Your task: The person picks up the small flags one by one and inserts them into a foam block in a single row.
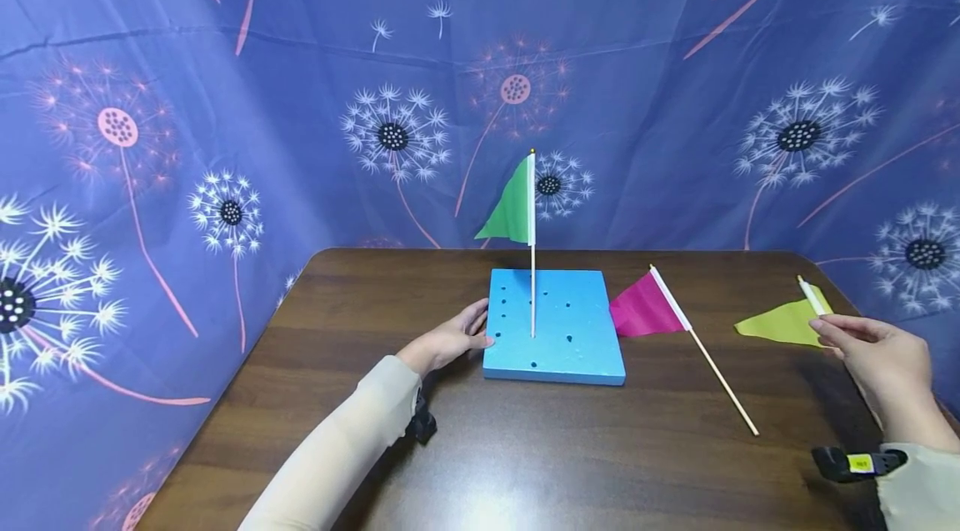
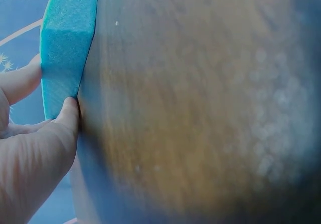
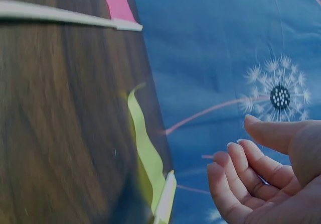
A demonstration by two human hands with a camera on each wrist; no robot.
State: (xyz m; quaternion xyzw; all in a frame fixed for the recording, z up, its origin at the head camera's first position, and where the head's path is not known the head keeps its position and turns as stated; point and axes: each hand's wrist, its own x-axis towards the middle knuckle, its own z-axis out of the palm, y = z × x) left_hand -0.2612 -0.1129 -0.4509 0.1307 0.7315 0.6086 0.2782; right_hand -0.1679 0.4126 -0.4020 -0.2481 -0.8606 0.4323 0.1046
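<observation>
A blue board point(image 1: 555, 356) with several small holes lies on the table, and a green pennant flag point(image 1: 516, 206) stands upright in it. My left hand point(image 1: 450, 337) holds the board's left edge between thumb and fingers; the left wrist view shows the fingers at its blue side point(image 2: 67, 58). Over at the right, my right hand point(image 1: 877, 356) hovers above a yellow pennant flag point(image 1: 783, 323) lying on the table. In the right wrist view its loosely bent fingers point(image 3: 228, 184) are apart from the yellow flag point(image 3: 145, 148), and nothing is in them. The hand hides most of that flag's stick.
Between the board and the yellow flag lies a magenta pennant flag point(image 1: 648, 308), its stick slanting toward the front right. The brown wooden table point(image 1: 360, 289) ends at a blue dandelion-patterned cloth point(image 1: 637, 56) hanging behind and beside it.
</observation>
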